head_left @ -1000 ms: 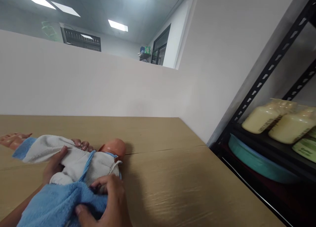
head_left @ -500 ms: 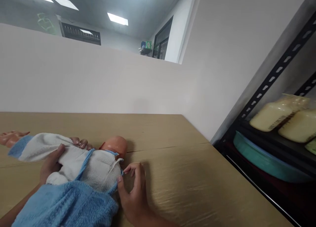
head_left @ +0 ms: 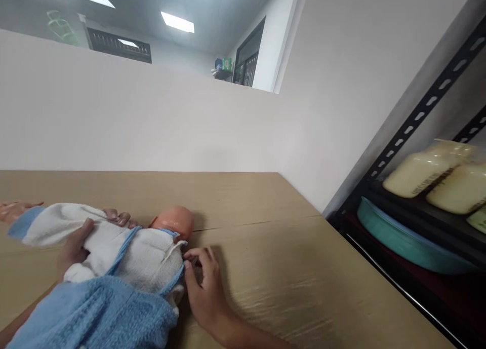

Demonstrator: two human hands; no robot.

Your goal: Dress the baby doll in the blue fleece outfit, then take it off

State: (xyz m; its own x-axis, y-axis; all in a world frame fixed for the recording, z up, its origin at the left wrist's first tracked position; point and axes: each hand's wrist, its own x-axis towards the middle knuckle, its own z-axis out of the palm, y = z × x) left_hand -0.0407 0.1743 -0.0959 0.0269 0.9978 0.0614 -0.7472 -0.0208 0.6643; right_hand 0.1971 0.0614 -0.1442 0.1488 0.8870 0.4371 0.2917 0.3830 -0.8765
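A plastic baby doll (head_left: 172, 220) lies on the wooden table (head_left: 266, 268), wrapped in a white towel garment with blue trim (head_left: 144, 258). Its bare feet stick out at the far left. My left hand (head_left: 74, 245) is wrapped round the doll's middle, thumb on top and fingertips showing behind it. My right hand (head_left: 203, 288) rests on the table beside the doll's shoulder, thumb and fingers pinching the blue-trimmed edge of the garment. A blue towel (head_left: 91, 313) lies bunched at the bottom left, over the near side of the doll.
A white partition wall (head_left: 152, 121) runs along the table's far edge. To the right stands a black metal shelf rack (head_left: 417, 116) holding cream-coloured bottles (head_left: 413, 174) and a teal round dish (head_left: 402, 240).
My right hand let go of the blue towel, moved right onto the table, and now pinches the garment's edge near the doll's shoulder. My left hand kept its hold on the doll.
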